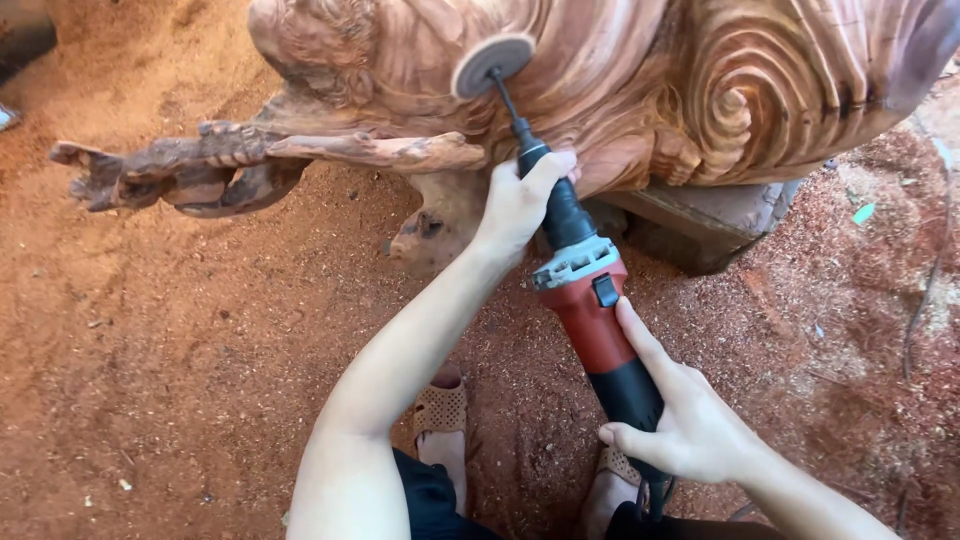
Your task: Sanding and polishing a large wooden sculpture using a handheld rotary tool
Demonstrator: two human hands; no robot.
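A large reddish wood carving [620, 90] with swirls and a long outstretched carved limb [250, 160] fills the top of the head view. I hold a red and black die grinder [590, 310] against it. Its grey sanding disc [492, 64] on a thin shaft touches the carving's upper middle. My left hand [525, 200] grips the black neck of the grinder just behind the shaft. My right hand [685, 420] wraps the black rear handle, index finger stretched along the red body near the switch.
Red sawdust covers the ground [180, 360] all around. A wooden block [700, 220] props the carving at the right. My feet in perforated sandals [440, 415] stand below the tool. A dark cable [925, 290] lies at the right.
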